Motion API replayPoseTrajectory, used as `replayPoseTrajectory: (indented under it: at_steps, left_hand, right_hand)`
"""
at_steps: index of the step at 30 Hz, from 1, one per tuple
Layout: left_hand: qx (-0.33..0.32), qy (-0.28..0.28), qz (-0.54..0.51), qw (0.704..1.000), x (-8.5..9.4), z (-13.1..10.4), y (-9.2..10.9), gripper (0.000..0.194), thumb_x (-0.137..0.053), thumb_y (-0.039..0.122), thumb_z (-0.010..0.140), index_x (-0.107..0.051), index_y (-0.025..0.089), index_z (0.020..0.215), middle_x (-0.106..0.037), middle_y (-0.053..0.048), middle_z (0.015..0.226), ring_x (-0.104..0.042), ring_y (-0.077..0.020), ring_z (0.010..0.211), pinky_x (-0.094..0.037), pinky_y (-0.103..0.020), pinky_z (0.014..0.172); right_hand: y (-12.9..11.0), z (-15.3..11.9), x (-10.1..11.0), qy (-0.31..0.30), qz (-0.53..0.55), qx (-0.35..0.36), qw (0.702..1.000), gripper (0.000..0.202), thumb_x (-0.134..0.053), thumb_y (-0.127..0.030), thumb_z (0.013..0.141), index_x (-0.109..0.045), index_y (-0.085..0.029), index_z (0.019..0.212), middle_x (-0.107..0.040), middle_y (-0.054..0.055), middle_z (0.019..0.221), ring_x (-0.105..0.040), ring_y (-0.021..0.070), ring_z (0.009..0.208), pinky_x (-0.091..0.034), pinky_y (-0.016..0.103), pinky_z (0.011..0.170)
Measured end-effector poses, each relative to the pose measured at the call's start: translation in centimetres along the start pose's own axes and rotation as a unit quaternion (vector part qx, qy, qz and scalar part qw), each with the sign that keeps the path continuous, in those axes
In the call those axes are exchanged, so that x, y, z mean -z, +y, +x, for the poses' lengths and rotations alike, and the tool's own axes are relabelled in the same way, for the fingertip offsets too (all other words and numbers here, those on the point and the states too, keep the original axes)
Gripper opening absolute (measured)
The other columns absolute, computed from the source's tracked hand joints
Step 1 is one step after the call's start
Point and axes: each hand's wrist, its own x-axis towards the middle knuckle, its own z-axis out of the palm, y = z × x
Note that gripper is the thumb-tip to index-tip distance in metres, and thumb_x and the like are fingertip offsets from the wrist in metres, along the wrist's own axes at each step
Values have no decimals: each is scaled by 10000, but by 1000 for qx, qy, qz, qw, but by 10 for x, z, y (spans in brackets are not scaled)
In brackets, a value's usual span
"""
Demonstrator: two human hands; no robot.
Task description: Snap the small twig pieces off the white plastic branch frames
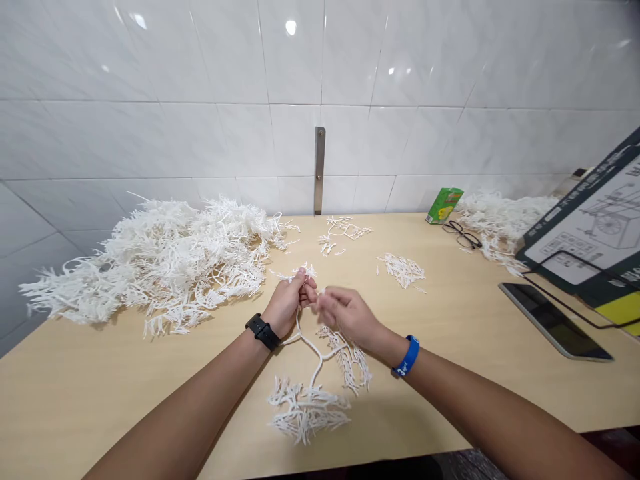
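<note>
A white branching piece (pixel 320 357), like an artificial coral sprig with many thin tips, lies on the table below my hands. One of its stems runs up into my left hand (pixel 293 297), whose fingers are closed around it; short white tips stick out past the thumb. Close beside it, my right hand (pixel 347 317) is pinched, slightly blurred, with a small white tip (pixel 321 291) at its fingertips. Its bushy ends (pixel 307 410) spread toward the table's front edge, and another bushy part (pixel 353 360) lies under my right wrist.
A big heap of white sprigs (pixel 185 257) fills the left. Loose white bits (pixel 404 270) and a bare branched stem (pixel 346 229) lie beyond my hands. At right are a green box (pixel 444 205), glasses (pixel 463 233), another white pile (pixel 500 213), a tablet (pixel 555 323) and a large printed carton (pixel 595 227).
</note>
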Motion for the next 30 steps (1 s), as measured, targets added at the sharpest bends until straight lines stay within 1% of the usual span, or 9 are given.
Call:
replayPoseTrajectory:
  at_steps: [2,4,7,9,11,16,19,25,30]
  left_hand:
    - [12,-9,-1,1000,0,0,2,410,-505,470,915,-667,105,822,-683,-59,664,-617,-97,573,-491,-200,595]
    - [19,-17,-1,1000,-2,0,4,402,-479,436,937,-691,94,938,-735,-113,858,-658,-112,672,-520,-221,680]
    - [12,-26,18,999,-4,-1,5,405,-484,433,935,-689,103,1048,-731,-148,1015,-679,-146,784,-529,-262,757]
    - [1,-28,34,999,-4,-1,4,436,-506,459,919,-668,118,1137,-719,-154,1075,-682,-170,845,-525,-285,782]
    - [-6,-38,51,998,-3,-1,2,491,-536,491,893,-636,137,1219,-707,-152,1116,-678,-190,893,-516,-300,798]
    - [-27,-76,104,991,-3,-1,-1,609,-584,548,837,-599,150,1297,-727,-122,1044,-660,-194,879,-480,-326,849]
    - [-37,-94,142,985,-5,-4,1,639,-574,561,836,-577,146,1323,-737,-98,980,-653,-204,887,-464,-337,880]
    - [-70,-100,178,976,-8,-6,1,635,-542,554,851,-563,140,1332,-678,-17,676,-621,-171,679,-476,-304,731]
    - [-77,-73,157,982,-7,-4,-3,484,-565,556,826,-710,120,979,-655,-21,632,-604,-153,623,-485,-287,692]
  right_hand:
    - [1,7,15,155,83,15,984,292,-582,-477,844,-636,-191,832,-445,-46,518,-405,107,480,-344,246,489]
    - [0,15,33,279,166,5,946,299,-538,-470,870,-630,-199,956,-424,-55,518,-397,107,471,-355,239,481]
    - [-1,20,51,336,235,-73,909,354,-429,-468,916,-616,-174,981,-369,-63,487,-364,103,427,-357,238,451]
    - [-1,19,50,315,220,-113,916,369,-430,-491,910,-609,-168,901,-386,-52,481,-382,106,416,-358,247,433]
    - [-1,16,39,248,165,-121,947,384,-486,-540,876,-591,-175,819,-444,-32,506,-422,112,425,-360,254,425]
    - [-1,10,10,82,-14,-63,994,380,-630,-540,790,-612,-163,829,-566,-4,661,-477,99,536,-366,232,489]
    - [0,8,6,68,-63,-42,995,356,-655,-506,776,-619,-153,809,-564,-3,686,-466,97,584,-360,232,529]
    - [2,7,9,31,-83,-48,995,388,-574,-510,829,-523,-168,654,-475,-23,581,-413,94,521,-316,241,497]
    - [0,4,9,-6,-96,-40,995,371,-567,-481,843,-539,-164,652,-485,-18,565,-441,103,531,-346,243,519]
